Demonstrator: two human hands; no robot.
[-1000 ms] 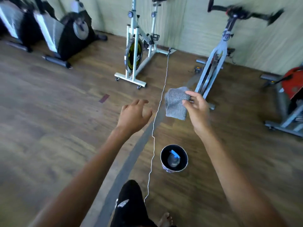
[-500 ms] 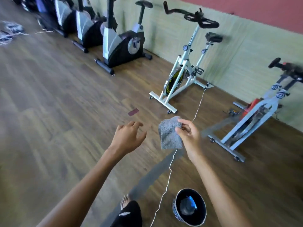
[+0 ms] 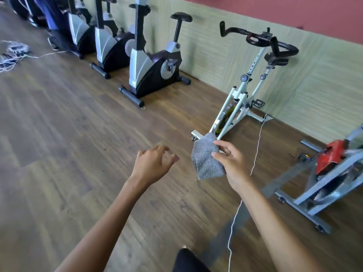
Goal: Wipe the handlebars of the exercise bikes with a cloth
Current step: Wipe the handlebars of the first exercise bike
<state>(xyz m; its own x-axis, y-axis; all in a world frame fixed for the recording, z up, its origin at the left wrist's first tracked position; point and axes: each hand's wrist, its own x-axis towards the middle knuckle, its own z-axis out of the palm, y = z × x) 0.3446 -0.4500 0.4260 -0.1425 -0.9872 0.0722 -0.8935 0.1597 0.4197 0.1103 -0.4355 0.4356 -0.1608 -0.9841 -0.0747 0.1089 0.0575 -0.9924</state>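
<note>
The right hand (image 3: 233,163) pinches the speckled grey terry cloth (image 3: 206,160) by its edge, grip closed on it so it hangs ready. The left hand (image 3: 151,163) is empty, grip relaxed. The black curved handlebars (image 3: 255,36) of the white-framed spin bike (image 3: 237,107) stand well ahead, probably the next to be wiped

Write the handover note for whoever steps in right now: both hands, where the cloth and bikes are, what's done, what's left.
Left hand: open, empty, held over the floor.
Right hand: pinches the grey cloth, which hangs free.
White spin bike: ahead by the wall, its black handlebars in view and out of contact with the cloth.
Upright bikes: in a row to the left. Red bike: at the right. Their handlebars are out of view.
Done: cloth in hand; no wiping shows.
Left: take the cloth to the white bike's handlebars and wipe, then likely the others.
</note>
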